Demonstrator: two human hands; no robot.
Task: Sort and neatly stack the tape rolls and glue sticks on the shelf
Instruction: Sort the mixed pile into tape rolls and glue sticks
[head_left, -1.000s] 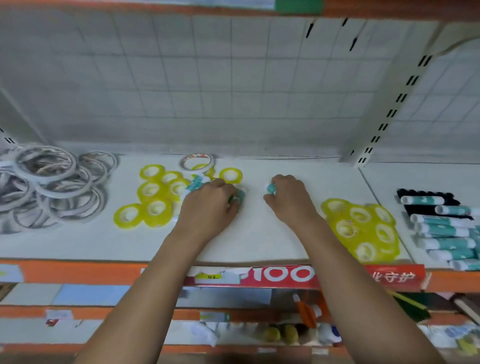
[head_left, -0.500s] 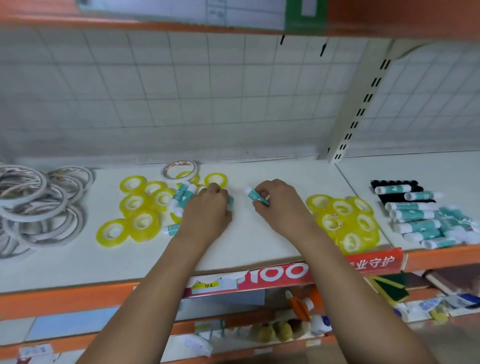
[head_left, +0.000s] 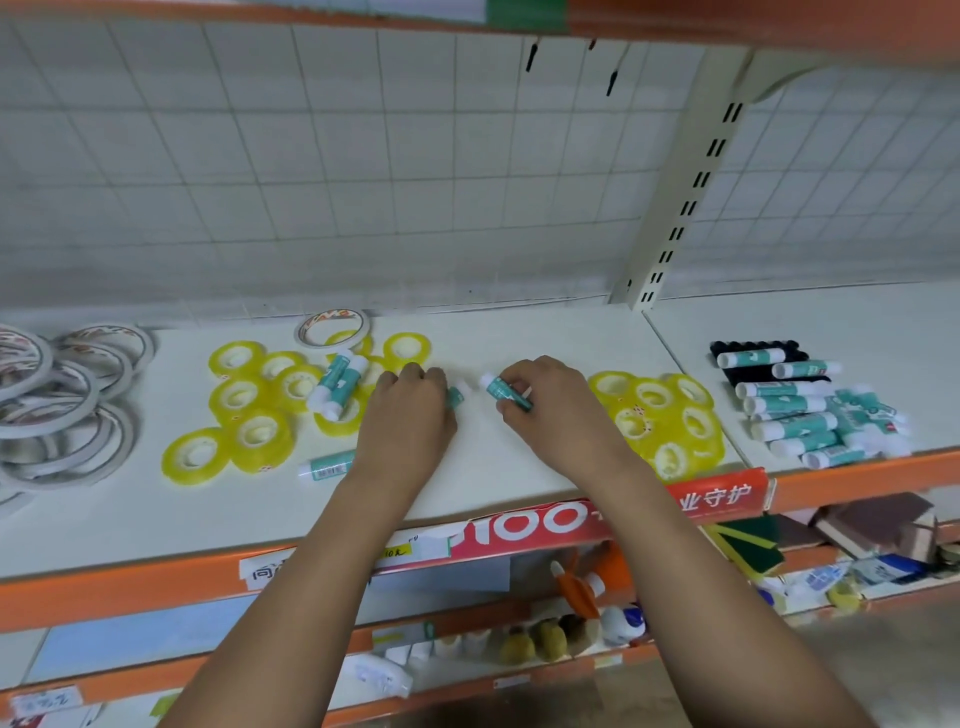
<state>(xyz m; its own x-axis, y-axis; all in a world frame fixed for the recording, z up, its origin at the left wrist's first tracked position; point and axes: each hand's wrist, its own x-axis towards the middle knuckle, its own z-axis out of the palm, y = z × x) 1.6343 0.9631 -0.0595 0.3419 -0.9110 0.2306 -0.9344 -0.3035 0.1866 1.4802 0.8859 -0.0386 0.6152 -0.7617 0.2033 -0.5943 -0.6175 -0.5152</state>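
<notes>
Probably a shop — stocked shelf (head_left: 519, 332) with price labels (head_left: 422, 546).

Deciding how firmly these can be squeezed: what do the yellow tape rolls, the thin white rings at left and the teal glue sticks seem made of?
Yellow tape rolls: glossy translucent plastic film, seemingly on pale cores, perhaps card. Thin white tape rings: matt, paper-like liner with reddish print, probably double-sided tape; blurred. Teal-and-white glue sticks: smooth hard plastic tubes, white caps, faint sheen.
</notes>
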